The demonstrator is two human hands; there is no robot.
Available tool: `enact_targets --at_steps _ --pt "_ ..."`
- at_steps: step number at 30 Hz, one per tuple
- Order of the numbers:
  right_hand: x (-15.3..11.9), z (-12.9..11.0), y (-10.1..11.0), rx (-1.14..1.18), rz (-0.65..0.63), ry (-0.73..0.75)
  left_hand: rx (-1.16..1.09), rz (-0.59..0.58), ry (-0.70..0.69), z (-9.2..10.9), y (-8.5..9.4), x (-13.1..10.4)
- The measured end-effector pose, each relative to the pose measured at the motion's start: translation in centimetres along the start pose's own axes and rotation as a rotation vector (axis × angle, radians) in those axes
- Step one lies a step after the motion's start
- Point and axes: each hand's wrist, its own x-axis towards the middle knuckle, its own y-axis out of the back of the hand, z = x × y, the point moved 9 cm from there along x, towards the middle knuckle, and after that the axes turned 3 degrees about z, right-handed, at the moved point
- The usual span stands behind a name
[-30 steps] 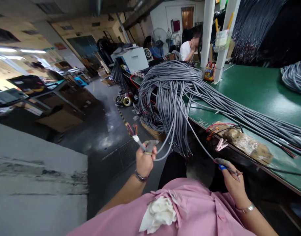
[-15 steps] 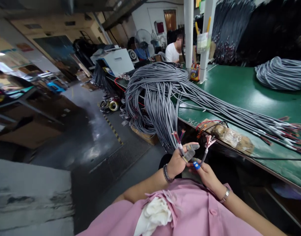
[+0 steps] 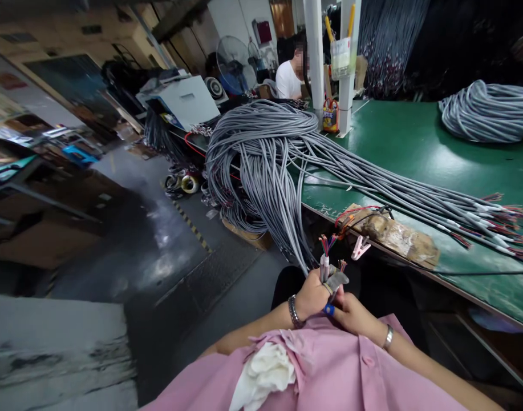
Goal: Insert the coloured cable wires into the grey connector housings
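Grey cable ends (image 3: pixel 324 268) with a white band and fanned coloured wires stand up from my left hand (image 3: pixel 316 292), whose covered fingers are wrapped round them. My right hand (image 3: pixel 351 311), with a blue wrap on one finger, is closed just beside and below it. A second, shorter tuft of copper-tipped wires (image 3: pixel 342 266) sticks up between the hands; its lower part is hidden by the fingers. Behind them a thick bundle of grey cables (image 3: pixel 265 148) hangs over the edge of the green table (image 3: pixel 385 131). A pink clip (image 3: pixel 360 248) hangs at the table edge.
A taped block (image 3: pixel 398 234) with red and black leads lies along the table edge. Further back are a grey cable coil (image 3: pixel 487 111), white posts (image 3: pixel 315 57) and a person in a white shirt (image 3: pixel 288 79). A pale block (image 3: pixel 60 348) stands at lower left.
My hands have come closer together and lower. The cable end by my right hand has moved in beside the one in my left. The pink clip now shows apart from the wires.
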Motion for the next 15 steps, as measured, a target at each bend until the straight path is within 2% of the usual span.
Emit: enact_targets --at_steps 2,5,7,11,15 --pt "-0.1 -0.6 1.2 0.045 0.008 -0.015 0.002 0.014 0.03 -0.7 0.8 -0.1" --pt "-0.3 -1.2 4.5 0.172 0.214 -0.117 0.022 0.034 0.055 -1.0 1.5 -0.2" --pt "-0.2 -2.0 5.8 0.205 0.287 -0.149 0.045 0.02 0.07 -1.0 1.3 -0.1" --pt "0.3 -3.7 6.3 0.224 0.313 -0.125 0.105 -0.008 0.069 -0.6 0.5 0.0" --pt "0.1 -3.4 6.2 0.277 0.322 -0.16 0.159 -0.066 0.087 -0.6 -0.1 -0.1"
